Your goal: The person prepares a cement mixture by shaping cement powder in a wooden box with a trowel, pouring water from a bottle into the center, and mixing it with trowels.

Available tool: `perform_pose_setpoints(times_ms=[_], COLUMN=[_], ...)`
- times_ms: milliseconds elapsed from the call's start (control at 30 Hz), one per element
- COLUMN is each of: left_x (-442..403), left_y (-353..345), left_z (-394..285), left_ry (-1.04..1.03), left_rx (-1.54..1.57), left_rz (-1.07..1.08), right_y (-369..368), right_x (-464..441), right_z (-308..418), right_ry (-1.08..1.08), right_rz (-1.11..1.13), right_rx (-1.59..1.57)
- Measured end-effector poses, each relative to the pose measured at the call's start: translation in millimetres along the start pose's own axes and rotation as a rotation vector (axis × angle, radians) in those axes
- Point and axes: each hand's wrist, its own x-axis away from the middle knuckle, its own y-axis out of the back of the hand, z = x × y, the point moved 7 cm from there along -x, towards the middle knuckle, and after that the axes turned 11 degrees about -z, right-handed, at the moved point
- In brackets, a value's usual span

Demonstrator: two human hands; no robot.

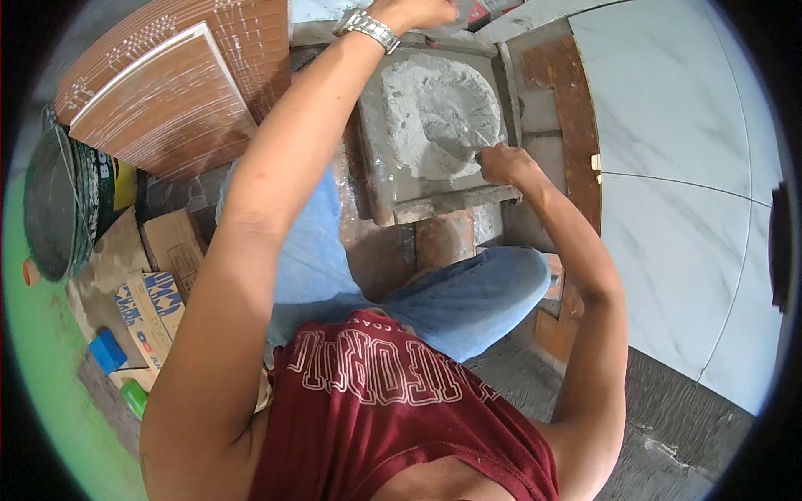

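Curling fingers round a tool handle [479, 156], the right hand [505, 164] sits at two o'clock, by grey cement mix [418, 100] at one; left hand [418, 12] at twelve, finger state I cannot tell.

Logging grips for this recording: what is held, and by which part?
Right hand: apparently a trowel, by its handle. Left hand: cannot be told.

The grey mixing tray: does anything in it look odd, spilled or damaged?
Nothing in the mixing tray looks clearly spilled or damaged. What stands out is the pale, dry-looking mound: it is lumpy and hollowed, unlike the smoother, darker slurry around it.
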Motion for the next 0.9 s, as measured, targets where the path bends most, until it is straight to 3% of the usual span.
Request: perform_pose_setpoints(times_ms=[233,433,533,667,800,900], left_x=[-3.7,-1.1,-0.4,1.6,2.6,4.3], left_y=[-1.6,0.7,6.1,10.0,11.5,18.6], left_z=[1.5,3.6,3.4,2.2,0.6,-3.0], left_ry=[-0.053,-0.057,-0.043,-0.035,0.011,-0.04], left_rx=[-0.037,0.002,-0.013,-0.009,0.032,0.073], left_rz=[-0.074,-0.058,-0.062,-0.045,-0.023,-0.078], right_y=[-2.6,37.2,46.3,63.4,29.8,33.3], right_x=[-13.8,8.6,14.7,16.1,-15.4,-20.8], right_z=[13.1,10.4,-6.8,-19.7,-13.7,19.7], right_ry=[0.032,0.033,0.083,0.024,0.06,0.237], right_rz=[0.036,-0.029,-0.283,-0.348,-0.293,-0.337], right_rx=[-0.122,-0.204,-0.065,0.229,0.314,0.434])
